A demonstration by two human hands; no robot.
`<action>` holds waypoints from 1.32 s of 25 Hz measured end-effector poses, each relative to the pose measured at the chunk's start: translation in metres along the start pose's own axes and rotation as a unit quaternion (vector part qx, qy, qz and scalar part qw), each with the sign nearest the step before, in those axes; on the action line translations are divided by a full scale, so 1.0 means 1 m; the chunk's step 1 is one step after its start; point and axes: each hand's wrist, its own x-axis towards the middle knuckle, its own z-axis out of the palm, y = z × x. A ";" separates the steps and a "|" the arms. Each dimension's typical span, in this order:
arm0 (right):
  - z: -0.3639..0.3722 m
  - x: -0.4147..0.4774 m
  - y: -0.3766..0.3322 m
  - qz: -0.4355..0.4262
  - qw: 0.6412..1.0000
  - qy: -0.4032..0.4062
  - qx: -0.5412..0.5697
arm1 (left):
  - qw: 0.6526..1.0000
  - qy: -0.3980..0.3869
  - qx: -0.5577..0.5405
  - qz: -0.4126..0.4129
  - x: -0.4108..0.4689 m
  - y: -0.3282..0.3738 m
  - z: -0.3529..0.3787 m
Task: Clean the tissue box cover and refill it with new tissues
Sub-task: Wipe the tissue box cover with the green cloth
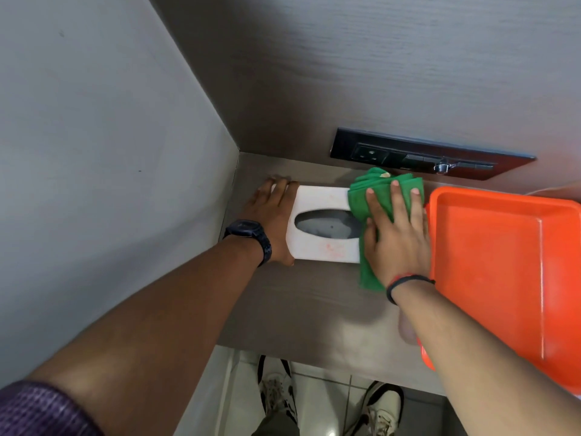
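A white tissue box cover (320,199) lies flat on the brown desk (308,297), its oval slot facing up and showing a dark, seemingly empty inside. Faint reddish marks sit near its front edge. My left hand (273,215) wraps the cover's left end and holds it in place. My right hand (397,234) presses flat on a folded green cloth (364,196) that covers the right end of the cover. No tissues are in view.
An orange plastic tray (503,278) lies right beside my right hand, overhanging the desk's front edge. A black socket panel (430,154) sits on the back wall just behind the cloth. A grey wall (110,152) closes the left side. My shoes (330,401) show below.
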 end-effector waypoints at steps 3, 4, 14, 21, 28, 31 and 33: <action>0.002 -0.004 -0.005 0.046 0.999 0.009 0.006 | 1.000 0.006 -0.001 0.002 0.001 0.003 0.004; 0.003 -0.003 -0.012 0.057 0.998 0.012 0.008 | 1.000 0.010 -0.002 0.003 0.002 0.002 0.005; 0.008 0.001 -0.043 -0.093 0.994 -0.028 0.041 | 1.000 0.015 -0.019 0.017 -0.001 -0.003 -0.005; 0.004 0.000 -0.020 0.024 0.999 0.024 0.023 | 1.000 0.006 0.023 0.008 0.000 0.006 -0.006; 0.011 0.001 -0.048 -0.058 0.997 -0.035 0.043 | 0.998 0.016 0.035 0.044 0.004 0.009 -0.014; 0.004 0.000 -0.014 -0.043 0.999 -0.004 0.023 | 0.998 0.012 0.042 0.052 0.002 0.006 -0.014; 0.003 0.001 -0.007 0.009 1.000 0.010 0.016 | 0.998 0.004 0.040 0.048 0.003 0.006 -0.010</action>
